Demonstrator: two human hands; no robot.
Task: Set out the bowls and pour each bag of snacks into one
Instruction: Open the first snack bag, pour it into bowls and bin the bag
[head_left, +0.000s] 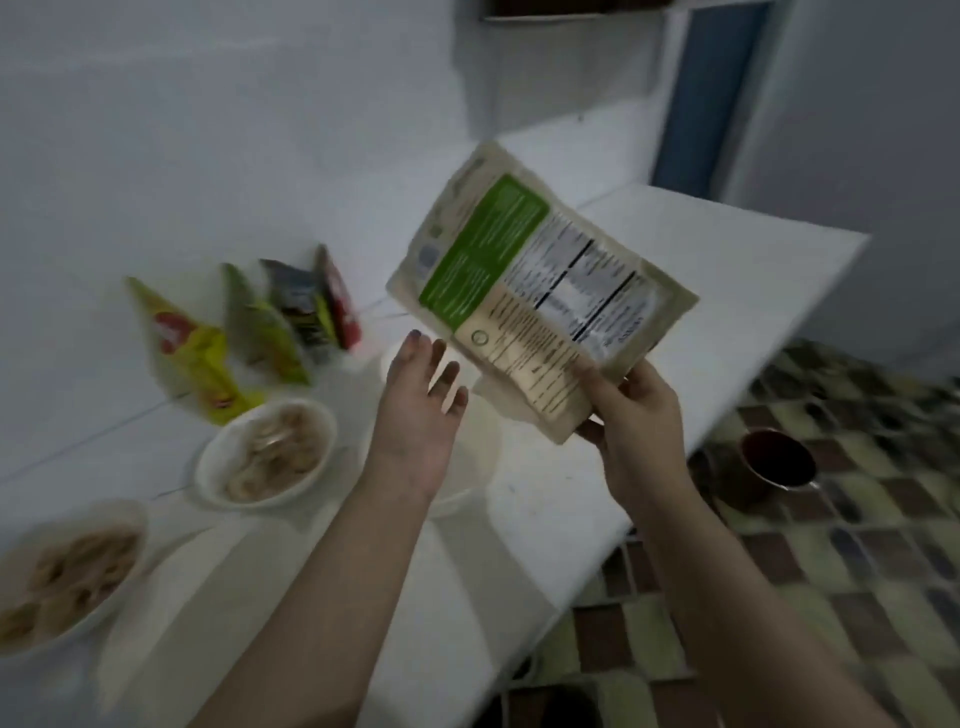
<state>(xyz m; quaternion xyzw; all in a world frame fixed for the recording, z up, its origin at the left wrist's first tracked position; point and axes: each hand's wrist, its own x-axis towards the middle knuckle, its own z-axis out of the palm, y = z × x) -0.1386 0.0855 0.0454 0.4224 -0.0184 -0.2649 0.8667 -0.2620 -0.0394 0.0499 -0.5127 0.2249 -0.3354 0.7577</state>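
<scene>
Over the worktop's (519, 545) front edge, your right hand (639, 415) grips the snack bag (535, 312) by one corner above an empty bowl (467, 457), likely for pouring; your left hand (415, 410) hovers open beside it; other bags (249, 332) wait against the wall.

Dim, motion-blurred (edges warped)

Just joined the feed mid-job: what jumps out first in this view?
The beige snack bag with the green label, held up mid-frame by the right hand at its lower corner, while the open left hand reaches toward it. At left on the white counter sit two filled bowls, with a row of colourful bags against the wall behind them.
</scene>
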